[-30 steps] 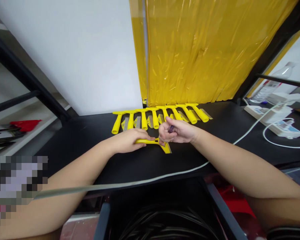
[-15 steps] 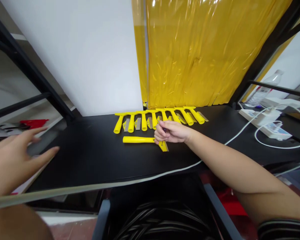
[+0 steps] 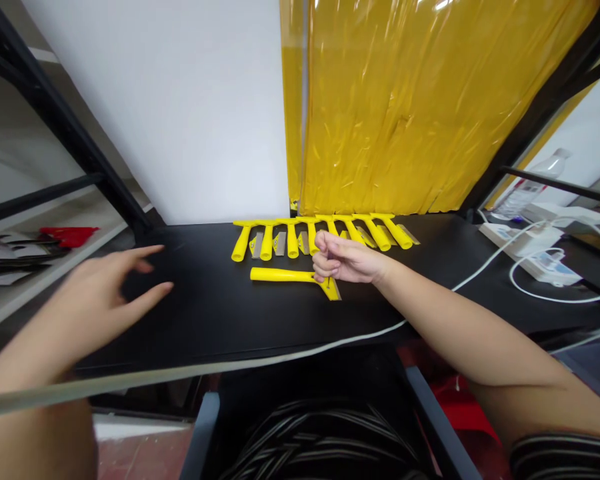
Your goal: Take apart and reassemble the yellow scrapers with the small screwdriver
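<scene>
My right hand [image 3: 349, 259] is closed, fingers curled, over the head of a yellow scraper [image 3: 283, 275] that lies crosswise on the black tabletop [image 3: 205, 313]. A thin dark bit shows below its fingers at the scraper head, but what the fingers hold is hidden. The scraper's handle points left and its metal blade edge shows at the right. Over the left part of the tabletop, my left hand [image 3: 105, 293] is in the air with thumb and fingers apart, holding nothing. Behind the single scraper, several more yellow scrapers [image 3: 267, 243] stand side by side in a row, handles toward me.
A white cable [image 3: 300, 357] crosses in front of the table edge. White power strips [image 3: 545, 257] and a clear plastic bottle [image 3: 535, 183] are at the right. Yellow plastic sheeting [image 3: 405, 107] and a white panel [image 3: 180, 107] rise behind. Black frame posts [image 3: 75, 140] flank the table.
My left hand has moved right, in over the tabletop. My right hand stays at the scraper head, its fingers still curled. The view has shifted slightly.
</scene>
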{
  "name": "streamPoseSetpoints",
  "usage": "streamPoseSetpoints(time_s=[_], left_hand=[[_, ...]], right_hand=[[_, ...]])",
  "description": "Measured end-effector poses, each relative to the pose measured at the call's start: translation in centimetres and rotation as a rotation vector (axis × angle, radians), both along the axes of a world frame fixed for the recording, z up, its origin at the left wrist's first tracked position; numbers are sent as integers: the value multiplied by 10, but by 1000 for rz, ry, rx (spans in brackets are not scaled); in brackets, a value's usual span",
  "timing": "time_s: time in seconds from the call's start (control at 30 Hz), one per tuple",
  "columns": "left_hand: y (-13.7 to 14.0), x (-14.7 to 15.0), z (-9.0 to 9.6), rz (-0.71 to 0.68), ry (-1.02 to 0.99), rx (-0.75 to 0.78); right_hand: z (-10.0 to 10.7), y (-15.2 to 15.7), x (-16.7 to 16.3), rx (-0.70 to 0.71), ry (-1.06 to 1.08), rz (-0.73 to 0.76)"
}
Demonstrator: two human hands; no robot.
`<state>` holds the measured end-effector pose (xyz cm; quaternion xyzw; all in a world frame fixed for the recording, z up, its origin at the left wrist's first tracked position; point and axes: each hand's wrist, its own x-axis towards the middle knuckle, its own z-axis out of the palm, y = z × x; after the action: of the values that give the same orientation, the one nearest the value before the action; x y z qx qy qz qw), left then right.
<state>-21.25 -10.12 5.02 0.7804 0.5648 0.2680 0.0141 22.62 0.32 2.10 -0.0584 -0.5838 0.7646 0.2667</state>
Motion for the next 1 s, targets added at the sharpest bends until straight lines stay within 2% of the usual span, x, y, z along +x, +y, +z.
streamPoseSetpoints(time_s=[0.03, 0.07, 0.17, 0.23, 0.33, 0.43, 0.53, 0.67, 0.83, 1.0], left_hand=[[5, 28, 8, 13, 102, 53], [10, 57, 15, -58, 192, 5], [29, 134, 28, -376, 314, -28], [45, 172, 31, -490, 381, -85], [71, 209, 26, -561, 421, -110], [95, 221, 7, -665, 356, -110], [110, 216, -17, -741, 228, -62], [118, 207, -38, -794, 157, -145], [121, 207, -41, -807, 105, -169], [120, 205, -39, -795, 149, -180]], right_hand=[[0, 0, 0, -5, 10, -34], [0, 0, 0, -4, 21, -65], [-2, 3, 2, 37, 27, -100], [-3, 6, 5, 93, 3, -88], [-2, 11, 12, 160, -44, -101], [0, 13, 16, 106, -58, -131], [2, 11, 16, -10, -47, -92], [3, 7, 12, -113, -24, -41], [3, 5, 7, -98, 32, -137], [2, 9, 7, -73, -64, -150]])
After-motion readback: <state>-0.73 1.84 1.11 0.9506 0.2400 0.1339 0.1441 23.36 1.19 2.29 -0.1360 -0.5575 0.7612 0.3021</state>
